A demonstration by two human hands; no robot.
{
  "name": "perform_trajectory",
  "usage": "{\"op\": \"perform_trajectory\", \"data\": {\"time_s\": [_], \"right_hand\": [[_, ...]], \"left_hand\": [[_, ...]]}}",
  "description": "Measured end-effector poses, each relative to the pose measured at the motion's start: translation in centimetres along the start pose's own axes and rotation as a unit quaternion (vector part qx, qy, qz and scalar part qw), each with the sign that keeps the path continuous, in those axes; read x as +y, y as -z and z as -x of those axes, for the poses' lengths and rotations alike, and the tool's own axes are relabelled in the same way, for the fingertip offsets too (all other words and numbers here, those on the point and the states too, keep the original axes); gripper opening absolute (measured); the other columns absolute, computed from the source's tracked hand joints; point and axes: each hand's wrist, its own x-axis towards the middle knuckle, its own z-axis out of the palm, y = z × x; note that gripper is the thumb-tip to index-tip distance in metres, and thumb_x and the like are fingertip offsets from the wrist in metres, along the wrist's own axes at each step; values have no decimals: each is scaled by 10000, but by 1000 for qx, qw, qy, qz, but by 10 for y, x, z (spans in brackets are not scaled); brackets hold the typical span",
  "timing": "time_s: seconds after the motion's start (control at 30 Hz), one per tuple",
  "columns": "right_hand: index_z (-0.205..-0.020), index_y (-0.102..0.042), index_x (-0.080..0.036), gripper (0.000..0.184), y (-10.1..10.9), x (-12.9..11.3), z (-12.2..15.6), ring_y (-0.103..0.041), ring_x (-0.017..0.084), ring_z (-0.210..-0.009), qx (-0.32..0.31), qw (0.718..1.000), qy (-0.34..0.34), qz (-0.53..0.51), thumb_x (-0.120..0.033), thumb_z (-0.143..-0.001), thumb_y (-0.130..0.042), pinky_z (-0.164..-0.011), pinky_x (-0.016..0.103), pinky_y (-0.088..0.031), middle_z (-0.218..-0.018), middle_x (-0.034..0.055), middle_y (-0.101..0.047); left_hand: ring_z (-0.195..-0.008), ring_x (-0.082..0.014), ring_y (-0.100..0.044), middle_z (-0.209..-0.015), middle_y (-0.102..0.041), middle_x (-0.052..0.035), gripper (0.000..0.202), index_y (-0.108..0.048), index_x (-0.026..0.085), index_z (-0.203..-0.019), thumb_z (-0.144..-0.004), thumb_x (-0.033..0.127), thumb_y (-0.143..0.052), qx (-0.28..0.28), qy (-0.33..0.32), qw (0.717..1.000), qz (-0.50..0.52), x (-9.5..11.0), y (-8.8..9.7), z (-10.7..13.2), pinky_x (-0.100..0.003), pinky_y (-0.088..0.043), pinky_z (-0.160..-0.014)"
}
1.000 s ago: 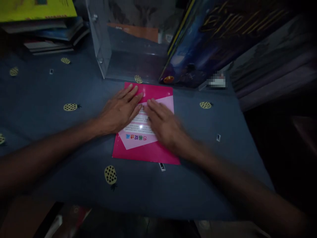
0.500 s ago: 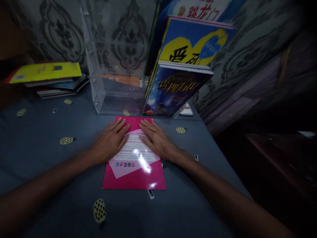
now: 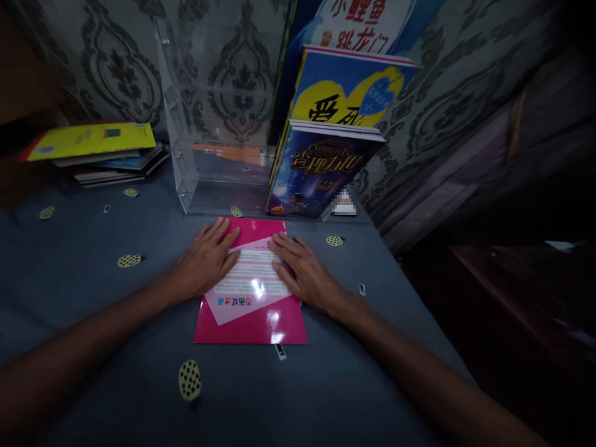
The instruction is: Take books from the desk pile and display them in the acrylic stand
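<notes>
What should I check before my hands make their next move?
1. Pink book flat on the blue cloth: ok.
2. Left hand on the pink book: ok, near its left edge.
3. Right hand on the pink book: ok, near its right edge.
4. Pile of books away from both hands: ok.
5. See-through stand upright: ok.
6. Nothing stuck under the pink book: cannot tell, its underside is hidden.
</notes>
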Motion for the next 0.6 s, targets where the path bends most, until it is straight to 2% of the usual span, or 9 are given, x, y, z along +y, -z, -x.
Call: {"op": "perform_trajectory", "data": {"time_s": [0.17,0.33,0.47,0.6], "right_hand": [[-1469,-511,-169,474,7,-12,34,-430,282,-1455,-6,999,40,-5,-319,-1023,-454,-1191,584,-340,-1514,149,-526],[-1517,-443,-197,557,10,-19,60,-412,307,-1464,-12,998,60,1,-415,-1010,-522,-1173,621,-338,-1539,166,-491],[-1560,-364,-209,745,15,-31,86,-346,326,-1496,-35,996,83,11,-602,-955,-549,-1183,641,-297,-1579,186,-427],[-1574,-333,-170,1009,20,-58,118,-256,386,-1521,-59,991,114,24,-750,-806,-635,-1186,655,-274,-1604,230,-363]], "left_hand": [[-1431,-303,-457,-1498,-525,-193,501,-575,105,-1397,-1052,382,-337,32,-55,998,12,2,1,1,-533,-331,-1203],[-1401,-272,-502,-1462,-575,-154,445,-620,136,-1355,-1050,360,-387,49,-115,991,56,5,1,6,-484,-399,-1182],[-1410,-252,-493,-1479,-557,-155,436,-613,139,-1362,-1055,355,-392,52,-155,983,89,9,1,15,-479,-397,-1187],[-1426,-238,-473,-1495,-546,-125,399,-589,181,-1394,-1050,290,-418,42,-193,970,141,19,3,31,-480,-384,-1197]]}}
